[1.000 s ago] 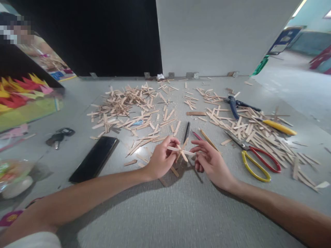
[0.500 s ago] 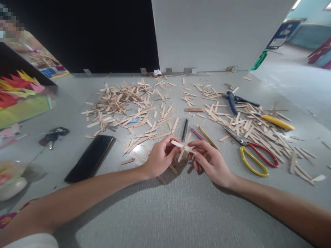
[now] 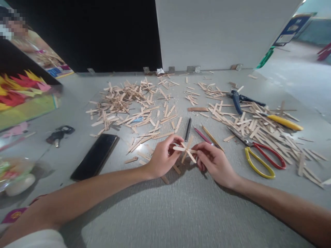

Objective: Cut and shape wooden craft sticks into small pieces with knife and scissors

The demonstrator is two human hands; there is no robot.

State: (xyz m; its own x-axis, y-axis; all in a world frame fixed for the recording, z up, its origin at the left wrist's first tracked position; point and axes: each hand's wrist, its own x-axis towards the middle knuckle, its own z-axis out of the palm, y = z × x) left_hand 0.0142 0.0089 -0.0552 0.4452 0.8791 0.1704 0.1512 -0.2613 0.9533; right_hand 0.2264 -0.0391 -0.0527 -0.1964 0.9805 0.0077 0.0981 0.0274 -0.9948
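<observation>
Several flat wooden craft sticks crossed at their middles form a small star (image 3: 186,150), held up between both hands just above the table. My left hand (image 3: 162,156) is closed on the star's left side; one stick end lies across its fingers. At the opposite side, my right hand (image 3: 216,163) pinches the tip of a stick between thumb and fingers. Just beyond the star lie a black pen (image 3: 188,129), a dark pink pencil (image 3: 203,136) and a yellow pencil (image 3: 213,138).
Loose craft sticks (image 3: 124,98) are heaped at the back left, with more spread at right. Red-and-yellow-handled scissors (image 3: 258,156), a yellow-handled tool (image 3: 284,122) and blue-handled pliers (image 3: 236,101) lie right. A phone (image 3: 95,156) and keys (image 3: 60,133) lie left. A panel (image 3: 207,34) stands behind.
The star has turned between my hands, and another stick arm now shows pointing down to the right. The whole view has shifted slightly.
</observation>
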